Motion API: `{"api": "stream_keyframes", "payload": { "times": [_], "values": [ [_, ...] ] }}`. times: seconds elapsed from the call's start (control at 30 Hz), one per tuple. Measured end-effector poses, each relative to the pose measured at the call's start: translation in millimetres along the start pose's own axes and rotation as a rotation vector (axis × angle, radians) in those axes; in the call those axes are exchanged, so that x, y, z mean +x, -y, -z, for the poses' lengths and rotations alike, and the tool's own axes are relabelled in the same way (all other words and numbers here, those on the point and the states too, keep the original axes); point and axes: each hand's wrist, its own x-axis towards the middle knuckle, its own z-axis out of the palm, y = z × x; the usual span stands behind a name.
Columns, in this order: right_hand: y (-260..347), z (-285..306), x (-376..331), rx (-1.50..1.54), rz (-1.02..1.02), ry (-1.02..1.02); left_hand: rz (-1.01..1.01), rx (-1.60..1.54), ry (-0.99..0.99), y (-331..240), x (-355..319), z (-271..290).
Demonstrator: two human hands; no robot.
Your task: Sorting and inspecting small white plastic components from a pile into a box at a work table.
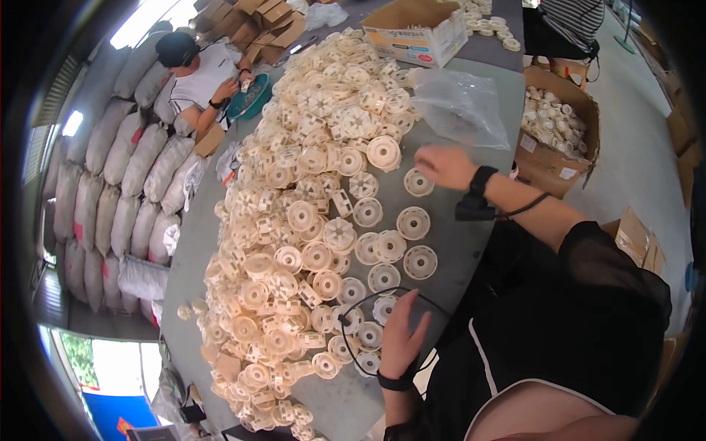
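A large heap of cream-coloured round plastic parts (301,215), wheel-like with hubs and slots, covers the middle of the table. My right hand (446,167) is above the table at the heap's right side, its fingers curled down. Just below its fingertips lies a flat round plastic part (419,182); whether they touch it I cannot tell. My left hand (401,342) is held nearer the bottom edge with fingers stretched and thumb apart, holding nothing. Beside it lie several round parts, one of them (384,309) close to the fingertips. Between my hands more discs (413,223) lie flat.
A black cable loop (346,320) crosses the parts near my left hand. Beyond the heap stand an open carton (416,37) and a clear plastic bag (463,110). Another carton (548,173) of parts stands right. Across the table, a person holds something over a teal basin (250,103).
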Motion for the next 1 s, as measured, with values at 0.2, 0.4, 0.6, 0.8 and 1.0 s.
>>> {"api": "stream_keyframes", "payload": {
  "times": [0.2,0.4,0.6,0.8,1.0],
  "values": [
    [83.8,-90.4,30.5,0.297,0.199,0.251,-0.099,-0.009,0.128,-7.9,2.3,-3.2],
    [131.3,-135.4,39.8,0.137,0.212,0.249,-0.017,0.002,0.082,1.7,-16.6,0.4],
    [137.7,-121.8,41.1,0.160,0.113,0.296,-0.031,-0.034,0.001,8.4,-19.7,1.9],
    [160.3,-70.2,-0.3,0.307,0.473,0.164,0.153,-0.677,-0.541,7.4,-1.1,1.0],
    [170.2,-45.0,-43.2,0.220,0.696,0.040,0.146,-0.779,-0.680,30.7,7.8,-1.1]
  ]
}}
